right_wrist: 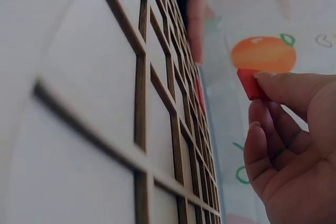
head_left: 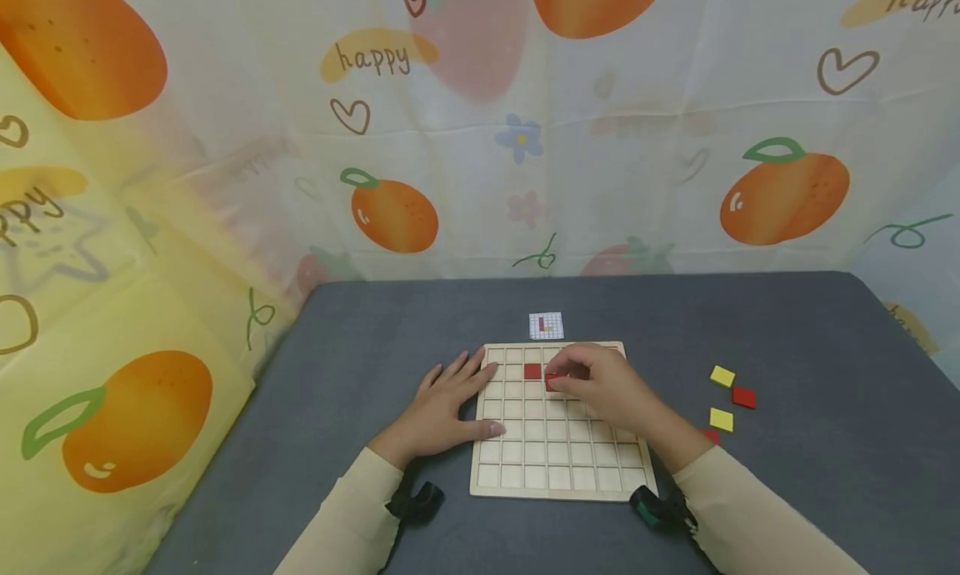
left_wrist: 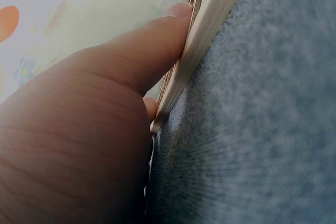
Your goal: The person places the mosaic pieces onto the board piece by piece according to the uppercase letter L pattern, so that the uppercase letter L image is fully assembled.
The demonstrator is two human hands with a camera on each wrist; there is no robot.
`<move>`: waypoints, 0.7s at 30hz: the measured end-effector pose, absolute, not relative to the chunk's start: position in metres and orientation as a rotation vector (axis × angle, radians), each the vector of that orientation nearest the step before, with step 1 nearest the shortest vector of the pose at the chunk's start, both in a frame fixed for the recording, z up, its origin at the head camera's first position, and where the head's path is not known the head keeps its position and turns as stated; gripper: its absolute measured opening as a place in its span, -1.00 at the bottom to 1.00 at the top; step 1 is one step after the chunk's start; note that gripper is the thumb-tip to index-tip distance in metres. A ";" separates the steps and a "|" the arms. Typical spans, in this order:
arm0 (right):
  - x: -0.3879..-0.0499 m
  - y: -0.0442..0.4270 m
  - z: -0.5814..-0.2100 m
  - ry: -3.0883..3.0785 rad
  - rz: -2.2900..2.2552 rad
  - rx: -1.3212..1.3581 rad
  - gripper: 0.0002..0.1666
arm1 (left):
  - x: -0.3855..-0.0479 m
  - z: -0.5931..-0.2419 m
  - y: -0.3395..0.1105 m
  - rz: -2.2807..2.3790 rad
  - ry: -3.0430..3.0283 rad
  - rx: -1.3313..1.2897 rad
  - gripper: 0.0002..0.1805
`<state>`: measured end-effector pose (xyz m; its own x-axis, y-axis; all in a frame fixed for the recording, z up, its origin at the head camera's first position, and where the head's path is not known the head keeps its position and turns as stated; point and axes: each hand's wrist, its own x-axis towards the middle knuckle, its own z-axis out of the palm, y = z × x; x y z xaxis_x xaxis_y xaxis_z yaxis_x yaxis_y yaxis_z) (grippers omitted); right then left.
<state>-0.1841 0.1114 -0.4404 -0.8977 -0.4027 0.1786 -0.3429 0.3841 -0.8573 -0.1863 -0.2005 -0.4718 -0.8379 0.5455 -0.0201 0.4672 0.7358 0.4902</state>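
A wooden grid board (head_left: 525, 477) with square cells lies on the dark table. One red square tile (head_left: 532, 371) sits in a cell near its top. Just right of that tile, my right hand (head_left: 600, 383) pinches another red tile (right_wrist: 248, 84) between thumb and fingertips; in the right wrist view it is held off the board. My left hand (head_left: 442, 408) rests spread at the board's left edge, fingertips and thumb on the rim. The left wrist view shows that thumb (left_wrist: 152, 43) against the wooden edge.
Right of the board lie a yellow tile (head_left: 722, 376), a red tile (head_left: 744, 397), a second yellow tile (head_left: 721, 419) and a red one (head_left: 711, 436) partly behind the right wrist. A small printed pattern card (head_left: 546, 326) lies beyond the board. A fruit-print cloth (head_left: 465, 142) hangs behind the table.
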 end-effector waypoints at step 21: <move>-0.199 0.087 -0.448 2.567 -1.421 -0.637 -0.91 | -0.186 -0.473 -0.201 0.701 2.774 0.798 0.08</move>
